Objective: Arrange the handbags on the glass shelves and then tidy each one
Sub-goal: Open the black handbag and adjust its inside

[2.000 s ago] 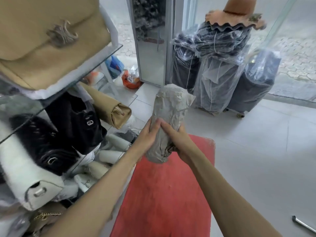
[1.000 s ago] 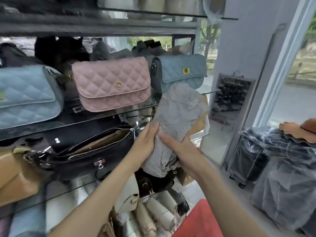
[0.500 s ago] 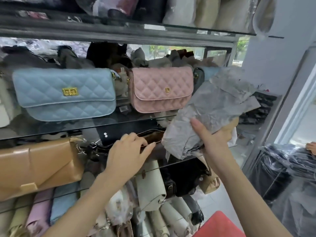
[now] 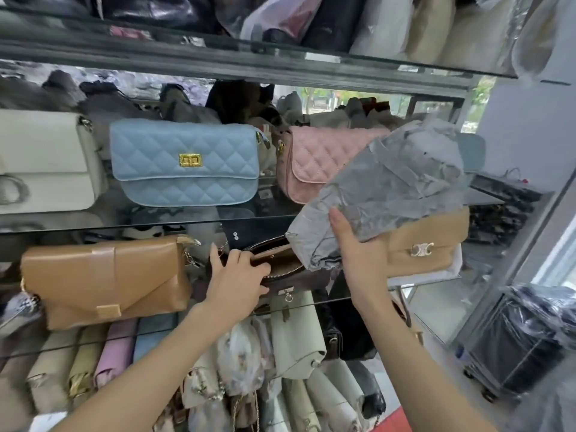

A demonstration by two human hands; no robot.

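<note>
Before us stood glass shelves (image 4: 268,220) crowded with handbags. From the left: a smooth tan envelope bag (image 4: 106,277), above it a quilted blue bag (image 4: 185,162), then our left hand (image 4: 237,280) gripping the rim of an open dark handbag (image 4: 290,269). Our right hand (image 4: 363,260) clasped crumpled grey stuffing paper (image 4: 392,188) just above that opening.

Premises: handbag shop, as I read it. Evidence: tiered glass shelves (image 4: 124,224) stocked with displayed stock, including a blue quilted bag (image 4: 185,162), pink quilted bag (image 4: 314,163) and tan flap bag (image 4: 106,280); rolled bags (image 4: 296,347) packed below; plastic-wrapped suitcases (image 4: 523,341) by the glazed frontage.
</note>
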